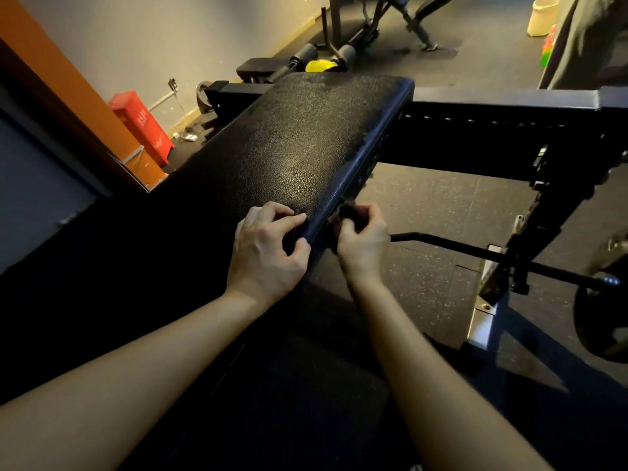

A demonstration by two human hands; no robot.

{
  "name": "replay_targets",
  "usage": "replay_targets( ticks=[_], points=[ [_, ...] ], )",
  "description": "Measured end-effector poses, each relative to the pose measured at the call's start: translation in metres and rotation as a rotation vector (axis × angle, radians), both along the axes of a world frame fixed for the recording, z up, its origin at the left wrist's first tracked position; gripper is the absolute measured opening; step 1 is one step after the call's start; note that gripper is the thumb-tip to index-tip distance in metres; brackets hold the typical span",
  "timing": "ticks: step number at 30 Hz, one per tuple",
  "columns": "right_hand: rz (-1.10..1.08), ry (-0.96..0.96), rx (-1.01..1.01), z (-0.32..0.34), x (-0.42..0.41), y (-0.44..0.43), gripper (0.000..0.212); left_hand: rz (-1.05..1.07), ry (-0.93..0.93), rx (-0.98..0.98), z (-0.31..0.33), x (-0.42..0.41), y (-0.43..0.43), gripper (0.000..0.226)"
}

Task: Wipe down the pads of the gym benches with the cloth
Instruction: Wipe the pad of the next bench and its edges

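Head view, lower frame first: two bare forearms (424, 368) reach up from the bottom edge to the near end of the bench's pad (306, 141). At centre frame the left hand (268, 248) grips the pad's right edge, fingers (272, 212) curled on top and thumb hooked at the rim. Just right of it, the right hand (363, 239) has its fingers closed round a dark cloth (343, 214), bunched against the pad's side wall (shadow hides how much cloth there is).

The step in hand looks to be wiping that side edge. To do it well:

- Let the left hand steady the pad.
- Flatten the cloth so more of it bears on the vinyl.
- Draw it along the edge toward the far end in overlapping passes.
- Then take the textured top, which catches grime in its grain.

Farther off, a red box (142, 125) stands by the wall at left. At upper centre a yellow object (319, 65) lies before a second bench (430, 8).
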State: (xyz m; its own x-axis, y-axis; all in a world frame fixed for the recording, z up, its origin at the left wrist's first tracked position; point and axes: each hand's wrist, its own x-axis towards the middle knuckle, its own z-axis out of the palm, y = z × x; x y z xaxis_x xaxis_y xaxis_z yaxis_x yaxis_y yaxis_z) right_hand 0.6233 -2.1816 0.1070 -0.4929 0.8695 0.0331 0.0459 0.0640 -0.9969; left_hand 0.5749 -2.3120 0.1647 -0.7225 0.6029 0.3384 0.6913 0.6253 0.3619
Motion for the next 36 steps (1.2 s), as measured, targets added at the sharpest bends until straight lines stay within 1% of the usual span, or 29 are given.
replay_targets(
  ticks=[1, 3, 5, 6, 8, 11, 13, 14, 16, 19, 20, 21, 22, 24, 26, 27, 29, 31, 33, 34, 36],
  points=[
    [0.030, 0.015, 0.018, -0.003, 0.013, -0.020, 0.017, 0.000, -0.002, 0.001, 0.000, 0.000, 0.000, 0.043],
    [0.181, 0.056, 0.061, -0.011, 0.047, -0.064, 0.023, -0.003, -0.003, 0.007, 0.001, 0.000, -0.001, 0.044],
    [0.295, 0.055, 0.100, -0.014, 0.066, -0.082, 0.025, -0.002, -0.005, 0.015, 0.001, 0.000, -0.001, 0.044],
    [0.278, 0.044, 0.118, -0.012, 0.061, -0.072, 0.024, -0.004, -0.005, 0.016, 0.001, 0.000, -0.001, 0.044],
    [0.165, -0.006, 0.136, -0.006, 0.032, -0.034, 0.020, -0.007, -0.006, 0.016, 0.001, 0.000, 0.000, 0.044],
    [0.052, -0.103, 0.089, 0.004, -0.011, 0.025, 0.016, -0.010, -0.005, 0.014, 0.000, 0.000, -0.001, 0.043],
    [-0.006, -0.144, 0.073, 0.007, -0.019, 0.037, 0.014, -0.010, -0.008, 0.013, 0.000, 0.000, -0.001, 0.043],
    [-0.013, -0.129, 0.063, 0.008, -0.016, 0.030, 0.013, -0.011, -0.010, 0.012, 0.000, 0.000, -0.001, 0.043],
    [0.040, -0.046, 0.073, 0.004, 0.005, -0.004, 0.016, -0.008, -0.015, 0.015, 0.002, 0.000, -0.001, 0.043],
    [0.278, 0.062, 0.105, -0.006, 0.055, -0.071, 0.027, -0.010, -0.019, 0.020, 0.002, 0.000, -0.001, 0.044],
    [0.304, 0.074, 0.128, -0.007, 0.060, -0.075, 0.028, -0.011, -0.017, 0.021, 0.001, -0.001, -0.002, 0.044],
    [0.275, 0.090, 0.138, -0.005, 0.053, -0.065, 0.026, -0.012, -0.015, 0.021, 0.000, -0.002, -0.002, 0.044],
    [0.198, 0.081, 0.143, -0.004, 0.036, -0.045, 0.024, -0.014, -0.012, 0.022, 0.000, -0.002, -0.002, 0.044],
    [0.055, -0.005, 0.095, 0.003, -0.002, 0.007, 0.018, -0.017, -0.009, 0.016, -0.001, -0.003, -0.002, 0.043],
    [-0.002, -0.084, 0.035, 0.010, -0.026, 0.047, 0.016, -0.019, -0.001, 0.005, -0.001, -0.003, -0.002, 0.043],
    [-0.020, -0.090, 0.036, 0.008, -0.030, 0.050, 0.016, -0.021, 0.005, -0.002, -0.001, -0.003, -0.002, 0.043],
    [0.006, -0.036, 0.065, 0.001, -0.014, 0.019, 0.017, -0.021, 0.007, 0.000, -0.001, -0.002, -0.003, 0.042],
    [0.159, 0.041, 0.098, -0.011, 0.019, -0.030, 0.026, -0.016, 0.009, 0.010, -0.001, -0.003, -0.002, 0.042],
    [0.291, 0.033, 0.139, -0.016, 0.047, -0.057, 0.032, -0.012, 0.005, 0.013, -0.001, -0.002, -0.001, 0.042],
    [0.300, 0.028, 0.153, -0.013, 0.046, -0.051, 0.031, -0.012, 0.004, 0.013, 0.000, -0.001, 0.000, 0.042],
    [0.202, -0.026, 0.165, -0.006, 0.019, -0.014, 0.023, -0.012, 0.005, 0.013, 0.000, -0.001, 0.000, 0.042]
  ],
)
